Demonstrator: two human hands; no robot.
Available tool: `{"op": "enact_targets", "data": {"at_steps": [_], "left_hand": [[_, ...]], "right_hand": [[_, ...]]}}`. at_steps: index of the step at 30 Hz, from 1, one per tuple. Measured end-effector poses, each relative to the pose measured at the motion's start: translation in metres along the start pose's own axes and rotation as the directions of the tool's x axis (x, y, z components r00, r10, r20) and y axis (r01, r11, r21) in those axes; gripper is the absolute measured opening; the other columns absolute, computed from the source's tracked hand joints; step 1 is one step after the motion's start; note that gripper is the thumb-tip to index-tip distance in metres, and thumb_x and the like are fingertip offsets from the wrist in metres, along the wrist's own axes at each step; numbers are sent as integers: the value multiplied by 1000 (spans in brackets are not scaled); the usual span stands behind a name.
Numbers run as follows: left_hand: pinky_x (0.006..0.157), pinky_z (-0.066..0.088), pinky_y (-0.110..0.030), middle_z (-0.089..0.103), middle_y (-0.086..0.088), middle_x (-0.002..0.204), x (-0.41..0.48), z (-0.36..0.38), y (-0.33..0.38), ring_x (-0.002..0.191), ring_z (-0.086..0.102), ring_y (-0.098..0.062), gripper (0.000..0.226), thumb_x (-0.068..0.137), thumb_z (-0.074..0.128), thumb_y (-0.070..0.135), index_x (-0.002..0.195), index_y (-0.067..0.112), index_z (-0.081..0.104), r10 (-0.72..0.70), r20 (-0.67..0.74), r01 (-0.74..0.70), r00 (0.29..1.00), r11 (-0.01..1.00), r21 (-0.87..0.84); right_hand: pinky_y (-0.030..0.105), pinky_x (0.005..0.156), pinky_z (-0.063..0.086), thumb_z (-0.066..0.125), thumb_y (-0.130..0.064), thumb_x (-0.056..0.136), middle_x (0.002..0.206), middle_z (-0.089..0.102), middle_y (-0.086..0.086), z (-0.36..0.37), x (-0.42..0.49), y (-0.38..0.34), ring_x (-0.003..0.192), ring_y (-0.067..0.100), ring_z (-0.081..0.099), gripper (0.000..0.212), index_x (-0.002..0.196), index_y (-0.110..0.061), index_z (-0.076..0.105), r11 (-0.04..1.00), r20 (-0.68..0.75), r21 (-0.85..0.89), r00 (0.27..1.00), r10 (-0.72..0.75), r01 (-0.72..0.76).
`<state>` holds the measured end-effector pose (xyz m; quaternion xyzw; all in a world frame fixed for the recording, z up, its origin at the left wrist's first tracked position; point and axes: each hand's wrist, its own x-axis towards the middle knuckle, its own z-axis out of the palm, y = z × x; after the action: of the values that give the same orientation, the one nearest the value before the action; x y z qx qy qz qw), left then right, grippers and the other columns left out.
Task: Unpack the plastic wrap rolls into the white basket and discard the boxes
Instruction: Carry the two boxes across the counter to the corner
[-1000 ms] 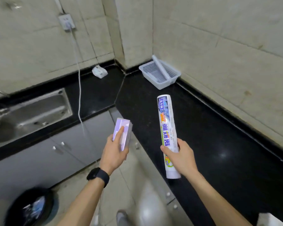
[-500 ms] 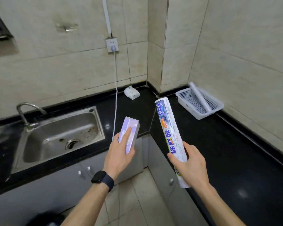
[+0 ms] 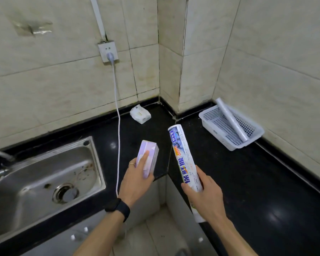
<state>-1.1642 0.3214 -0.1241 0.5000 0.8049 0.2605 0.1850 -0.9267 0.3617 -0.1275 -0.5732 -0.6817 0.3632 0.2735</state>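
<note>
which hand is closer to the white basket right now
Right. The right hand, holding the printed roll, is below-left of the white basket; the left hand, holding the purple box, is farther left.

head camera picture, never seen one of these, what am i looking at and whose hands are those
The camera sits on a person's head, looking forward and down, so the two bare arms are the wearer's own. The left hand holds a purple box. The right hand grips a printed plastic wrap roll. Below is a black countertop in a tiled corner. On it stands a white basket with one plain roll lying inside, plus a small white packet. A steel sink is at the left.
</note>
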Motion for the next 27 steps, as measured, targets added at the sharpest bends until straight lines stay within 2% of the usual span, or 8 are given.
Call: {"op": "enact_targets", "data": {"at_steps": [8,14,18,24,27], "left_hand": [[94,48,-39,32,1,147,89,35,-3,118,54,-28,75,84,58,40,147,54,19,-93,155,95,984,996,-1],[94,50,-44,30,-2,149,168,82,-16,120,52,-28,76,86,57,41,149,50,15,-159,301,143,940,987,75],[96,48,-44,30,-4,149,226,110,-19,123,49,-28,77,87,56,42,150,49,13,-173,399,141,900,984,109],[97,46,-44,28,-4,151,321,138,-2,128,43,-29,76,88,53,41,152,47,12,-144,406,115,903,989,94],[95,46,-45,27,-5,151,359,152,6,128,42,-30,74,88,51,41,151,46,13,-107,396,75,912,993,95]], "right_hand": [[34,97,50,70,-54,77,115,60,-12,20,78,14,107,7,58,80,149,-38,41,992,62,-36,991,120,-118],[29,88,49,72,-49,79,102,61,-12,43,142,35,98,7,58,72,144,-46,42,976,98,-118,976,196,-184],[30,88,48,70,-46,82,102,57,-11,62,190,45,101,11,56,70,146,-41,42,943,116,-188,948,297,-273],[29,88,45,69,-49,83,122,61,-2,93,273,53,109,15,56,73,148,-35,40,907,29,-189,921,389,-377],[30,90,44,68,-49,83,124,60,0,107,311,54,111,17,55,73,148,-36,38,893,-5,-158,905,425,-421]]}}
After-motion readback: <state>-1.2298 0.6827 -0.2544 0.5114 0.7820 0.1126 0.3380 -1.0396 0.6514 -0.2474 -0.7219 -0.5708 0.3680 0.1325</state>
